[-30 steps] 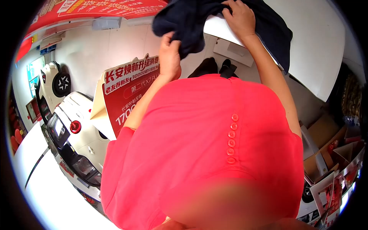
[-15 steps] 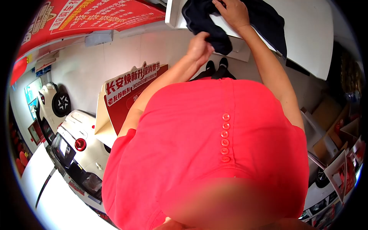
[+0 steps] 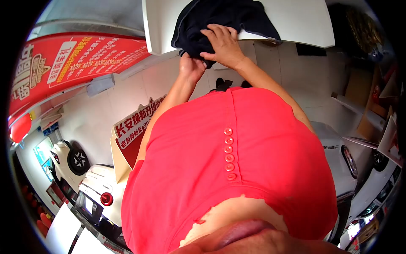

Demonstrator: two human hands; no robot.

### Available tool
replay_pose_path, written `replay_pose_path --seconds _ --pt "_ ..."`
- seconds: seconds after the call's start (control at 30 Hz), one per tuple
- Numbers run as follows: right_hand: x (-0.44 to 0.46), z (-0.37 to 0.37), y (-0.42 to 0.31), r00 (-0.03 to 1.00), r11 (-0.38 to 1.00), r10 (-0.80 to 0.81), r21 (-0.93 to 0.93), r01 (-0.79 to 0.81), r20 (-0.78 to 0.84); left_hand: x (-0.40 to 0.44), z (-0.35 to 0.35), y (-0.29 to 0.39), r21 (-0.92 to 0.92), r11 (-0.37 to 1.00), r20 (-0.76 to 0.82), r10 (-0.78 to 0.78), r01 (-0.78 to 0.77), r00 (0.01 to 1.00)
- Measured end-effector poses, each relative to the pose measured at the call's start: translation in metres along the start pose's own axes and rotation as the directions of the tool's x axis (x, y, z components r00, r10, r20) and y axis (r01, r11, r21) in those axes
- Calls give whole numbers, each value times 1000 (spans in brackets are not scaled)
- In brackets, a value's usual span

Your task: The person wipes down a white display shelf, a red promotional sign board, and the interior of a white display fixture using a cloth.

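Note:
A dark navy cloth garment [image 3: 224, 19] lies bunched and partly spread on a white table [image 3: 304, 21], its near edge hanging over the table's front. My left hand [image 3: 192, 67] is at the near left corner of the garment, fingers closed on its edge. My right hand [image 3: 224, 45] lies on top of the cloth with its fingers spread, thumb pointing toward my left hand. Part of the cloth under both hands is hidden.
A red banner [image 3: 80, 63] with writing runs along the left. Below it stand a red and white sign [image 3: 137, 122] and white cars [image 3: 99, 186]. A grey car [image 3: 334, 156] and cardboard boxes [image 3: 359, 93] are at the right.
The view has shifted, showing more of the table's left end. My hands have come closer together, and the loose part of the garment has been brought onto the table. My right hand's fingers have spread.

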State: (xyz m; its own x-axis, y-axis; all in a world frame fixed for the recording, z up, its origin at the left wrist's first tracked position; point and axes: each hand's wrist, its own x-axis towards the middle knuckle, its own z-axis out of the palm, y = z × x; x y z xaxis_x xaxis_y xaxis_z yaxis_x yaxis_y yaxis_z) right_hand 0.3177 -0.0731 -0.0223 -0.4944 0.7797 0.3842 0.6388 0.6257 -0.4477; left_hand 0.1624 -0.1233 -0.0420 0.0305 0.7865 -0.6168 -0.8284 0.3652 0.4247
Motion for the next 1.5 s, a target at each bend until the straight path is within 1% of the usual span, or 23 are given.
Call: replay_pose_path --seconds 0.07,0.13,0.27,0.57,0.77,0.83,0.9,0.93,0.97,1.0,1.03,1.07,1.1,1.13,1.2,1.23,1.27,1.3,1.33,1.37,1.4,1.43,1.5 --pt "-1 -3 4 1000 998 -10 55 10 -4 2 1 -4 61 998 -26 -15 16 1000" --pt "-1 -10 13 999 997 -41 66 40 3 6 10 -12 96 994 53 -57 52 997" --pt "-26 -34 54 995 991 -97 86 100 -38 12 44 -59 47 996 43 -73 71 996" --pt "-95 -116 154 987 1000 6 19 -3 -158 44 130 -145 256 940 110 -261 227 959" --pt "-144 -171 180 981 993 114 25 -112 -157 66 170 -188 333 887 251 -410 320 877" --pt "-159 -195 178 922 955 289 143 -259 -259 70 193 -202 412 836 268 -491 362 829" --pt "-170 -198 184 929 959 282 105 -264 -239 62 208 -207 411 836 248 -485 363 838" --pt "-184 -196 189 864 911 409 185 -368 -294 62 212 -211 453 808 257 -523 376 813" --pt "-197 -194 189 783 850 525 264 -456 -334 60 215 -216 491 780 269 -559 387 784" --pt "-203 -194 190 533 486 842 543 -685 -81 50 229 -220 491 782 242 -547 385 802" --pt "-204 -198 203 366 138 899 638 -757 239 47 232 -227 495 778 236 -550 388 801" --pt "-210 -205 211 281 -197 798 672 -714 533 45 235 -233 571 747 226 -543 342 809" --pt "-204 -224 212 236 -501 591 580 -642 772 40 237 -236 631 720 227 -528 289 819" --pt "-209 -218 214 236 -505 591 582 -637 771 36 241 -235 636 715 224 -531 290 817" --pt "-221 -199 220 576 -826 345 531 -190 741 27 254 -228 974 214 169 -483 -72 859" --pt "-218 -204 215 578 -828 344 529 -184 740 19 263 -225 967 -108 159 -448 -230 880" --pt "-211 -211 208 478 -730 529 663 -166 701 12 276 -221 994 34 107 -437 -103 893" --pt "-207 -221 205 360 -605 694 776 -177 623 15 271 -220 994 33 107 -437 -103 893" --pt "-203 -225 206 367 -603 695 779 -172 619 23 263 -216 975 111 221 -413 -192 884" --pt "-199 -228 203 346 -355 851 918 -177 395 26 257 -212 942 182 332 -384 -283 861" --pt "-197 -232 203 323 -82 935 977 -198 144 22 257 -211 937 235 335 -377 -260 864" --pt "-191 -238 209 392 179 912 976 -121 -119 26 257 -205 935 230 341 -379 -269 860" --pt "-171 -255 214 402 407 843 913 -40 -358 33 254 -185 878 265 466 -287 -398 837"
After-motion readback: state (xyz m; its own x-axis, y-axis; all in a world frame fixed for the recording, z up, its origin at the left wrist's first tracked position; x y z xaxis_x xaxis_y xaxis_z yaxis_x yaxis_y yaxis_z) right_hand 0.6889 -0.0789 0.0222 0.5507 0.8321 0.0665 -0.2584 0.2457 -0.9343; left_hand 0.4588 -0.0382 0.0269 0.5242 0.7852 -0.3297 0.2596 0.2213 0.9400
